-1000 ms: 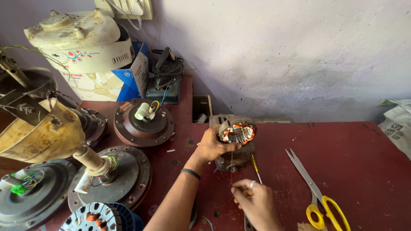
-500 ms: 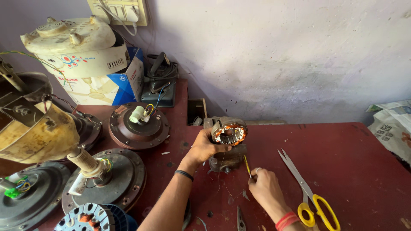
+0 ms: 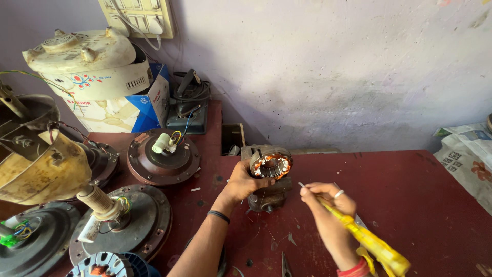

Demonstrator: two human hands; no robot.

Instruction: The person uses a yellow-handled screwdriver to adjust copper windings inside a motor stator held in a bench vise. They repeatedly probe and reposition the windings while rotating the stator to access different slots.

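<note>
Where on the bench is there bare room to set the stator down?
Bare red bench lies right of the stator and right hand, up to the newspaper and wall. Left is crowded: fan motors and housings past the left hand.

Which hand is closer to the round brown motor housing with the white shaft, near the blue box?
Left. The left hand grips the copper-wound stator, just right of that motor housing. The right hand is farther right, holding a thin tool.

Dark red wooden bench (image 3: pixel 420 205); copper-orange windings in grey metal motor stator (image 3: pixel 270 166); yellow-handled scissors (image 3: pixel 376 246); blue-and-white cardboard box (image 3: pixel 148 102), upper left.
</note>
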